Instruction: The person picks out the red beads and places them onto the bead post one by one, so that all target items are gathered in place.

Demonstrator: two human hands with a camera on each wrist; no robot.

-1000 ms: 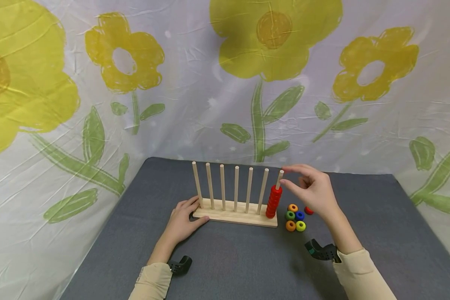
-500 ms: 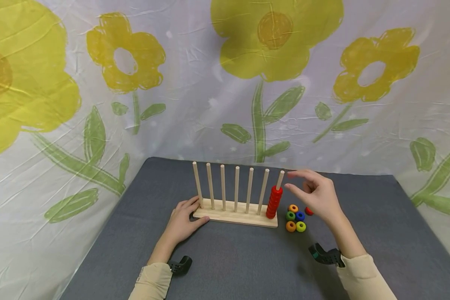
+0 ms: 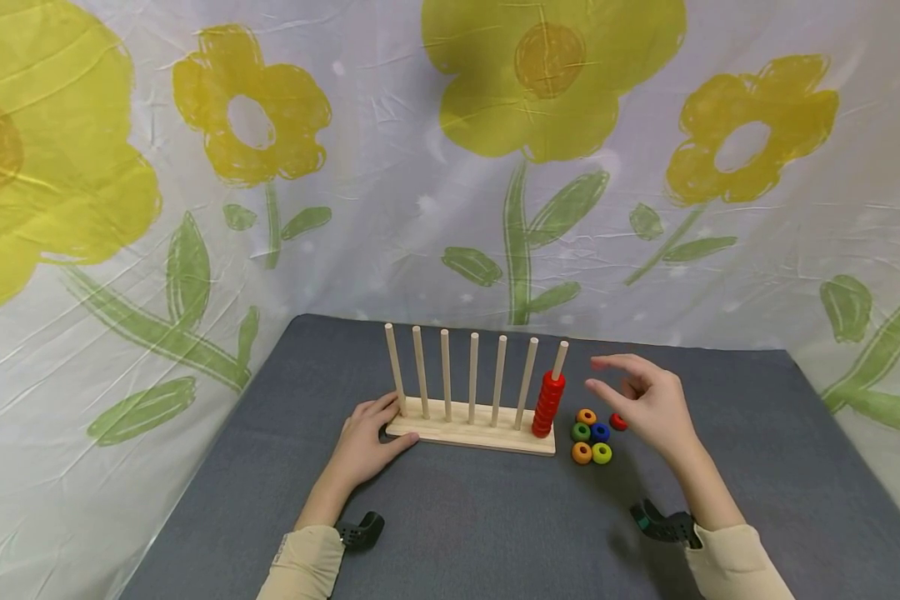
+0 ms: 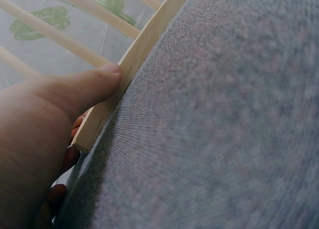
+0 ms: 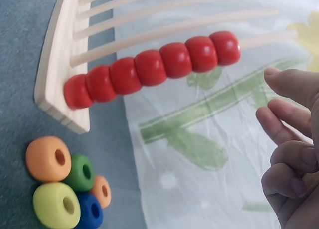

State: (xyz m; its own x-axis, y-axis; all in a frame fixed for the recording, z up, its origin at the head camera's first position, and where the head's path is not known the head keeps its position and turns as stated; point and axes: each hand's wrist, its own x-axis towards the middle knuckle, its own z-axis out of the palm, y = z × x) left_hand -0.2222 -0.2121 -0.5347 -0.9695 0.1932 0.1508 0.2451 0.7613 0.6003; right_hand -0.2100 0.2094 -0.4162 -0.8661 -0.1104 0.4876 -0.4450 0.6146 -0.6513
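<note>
A wooden peg rack [image 3: 465, 431] stands on the dark cloth, a row of upright pegs along its base. Red beads [image 3: 547, 406] fill most of its rightmost peg, and the peg's bare tip sticks out above them. My left hand [image 3: 362, 443] holds the left end of the base, thumb at the front edge and fingers at the far side; the left wrist view shows the thumb [image 4: 99, 84] lying against the wood. To the right of the stack, my right hand [image 3: 648, 407] is raised in the air, thumb and forefinger apart, nothing between them.
Right of the rack lies a small cluster of loose beads: orange [image 3: 582, 452], yellow [image 3: 602, 453], green [image 3: 581, 432], blue [image 3: 599, 432] and another orange bead [image 3: 586, 416]. A red bead [image 3: 618, 422] lies beside them, near the right hand. A flower-printed cloth [image 3: 390, 208] hangs behind the table.
My right hand has moved away from the top of the rightmost peg, to the right and slightly down. The left hand and the rack have stayed in place.
</note>
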